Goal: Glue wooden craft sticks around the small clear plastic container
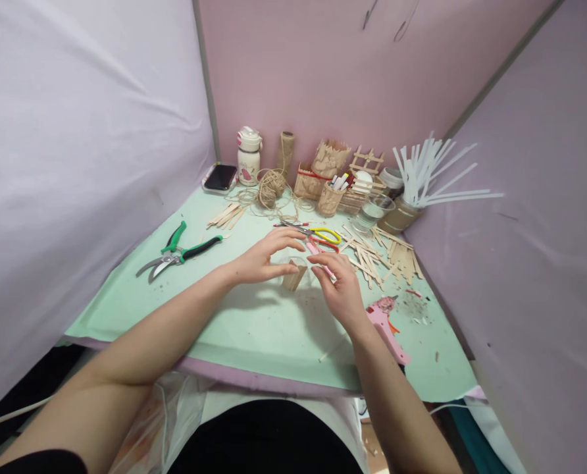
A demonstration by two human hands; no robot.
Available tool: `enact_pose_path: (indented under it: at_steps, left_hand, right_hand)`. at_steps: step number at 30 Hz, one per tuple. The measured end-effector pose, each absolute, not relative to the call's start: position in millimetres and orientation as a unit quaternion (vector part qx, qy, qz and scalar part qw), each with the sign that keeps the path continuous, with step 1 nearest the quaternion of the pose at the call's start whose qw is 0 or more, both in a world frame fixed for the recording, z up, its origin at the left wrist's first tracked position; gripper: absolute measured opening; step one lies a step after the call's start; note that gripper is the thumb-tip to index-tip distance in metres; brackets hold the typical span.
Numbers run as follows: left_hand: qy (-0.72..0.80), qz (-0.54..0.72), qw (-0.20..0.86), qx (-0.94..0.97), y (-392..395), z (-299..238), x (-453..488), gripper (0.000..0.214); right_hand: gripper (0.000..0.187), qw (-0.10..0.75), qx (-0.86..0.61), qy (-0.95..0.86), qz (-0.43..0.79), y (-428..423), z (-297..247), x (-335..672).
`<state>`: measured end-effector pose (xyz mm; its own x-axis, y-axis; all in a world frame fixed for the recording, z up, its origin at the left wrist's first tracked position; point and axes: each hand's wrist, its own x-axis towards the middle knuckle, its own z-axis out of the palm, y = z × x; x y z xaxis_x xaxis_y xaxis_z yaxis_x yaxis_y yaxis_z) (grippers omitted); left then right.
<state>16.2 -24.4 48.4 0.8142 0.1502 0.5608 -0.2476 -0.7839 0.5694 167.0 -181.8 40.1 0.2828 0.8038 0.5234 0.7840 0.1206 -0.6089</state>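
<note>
Between my hands stands a small clear cup [286, 264], its outline faint, with short flat wooden stick pieces [293, 278] upright against its side. My left hand [264, 260] is at the left of the cup, fingers spread, the thumb tip at the top of the wood; whether it presses there I cannot tell. On the other side, my right hand [341, 289] hovers with bent fingers and a gap between thumb and forefinger, nothing visible in it. Just behind its fingertips lies a pink pen-like tool [313, 248], partly covered by the hand.
Yellow-handled scissors [327, 235] and loose craft sticks [367, 260] lie beyond my hands. Green pruning shears [175, 253] rest at left, a pink glue gun [387, 329] at right. Along the back stand a twine ball [272, 186], a bottle [249, 161] and white glue sticks [422, 172].
</note>
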Motion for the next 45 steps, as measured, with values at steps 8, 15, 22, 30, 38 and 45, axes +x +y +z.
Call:
enact_pose_path:
  at_steps: [8, 15, 22, 30, 38, 45]
  left_hand:
    - [0.063, 0.234, 0.377, 0.894, -6.4, 45.9, 7.1, 0.056]
    - [0.088, 0.166, 0.400, 0.897, 1.6, 20.9, 8.4, 0.117]
    - [0.107, 0.138, 0.443, 0.879, 7.4, 13.7, 10.8, 0.113]
    - [0.146, 0.129, 0.346, 0.918, 8.4, 20.5, 8.8, 0.067]
    - [0.140, 0.066, 0.237, 0.959, 1.1, 22.2, 9.6, 0.059]
    - [0.109, 0.075, 0.213, 0.968, 0.9, 10.5, 11.9, 0.039]
  right_hand:
    - [0.026, 0.320, -0.680, -0.658, -0.048, -185.2, 38.5, 187.7]
    - [0.008, 0.259, -0.681, -0.683, -0.060, -178.2, 46.6, 182.5]
    - [0.003, 0.276, -0.690, -0.660, -0.111, -178.8, 45.8, 160.7]
    - [0.003, 0.248, -0.683, -0.662, -0.181, -176.6, 38.1, 144.2]
    - [0.002, 0.276, -0.663, -0.670, -0.189, -174.4, 30.4, 147.7]
    - [0.008, 0.307, -0.656, -0.662, -0.190, -172.5, 23.3, 143.1]
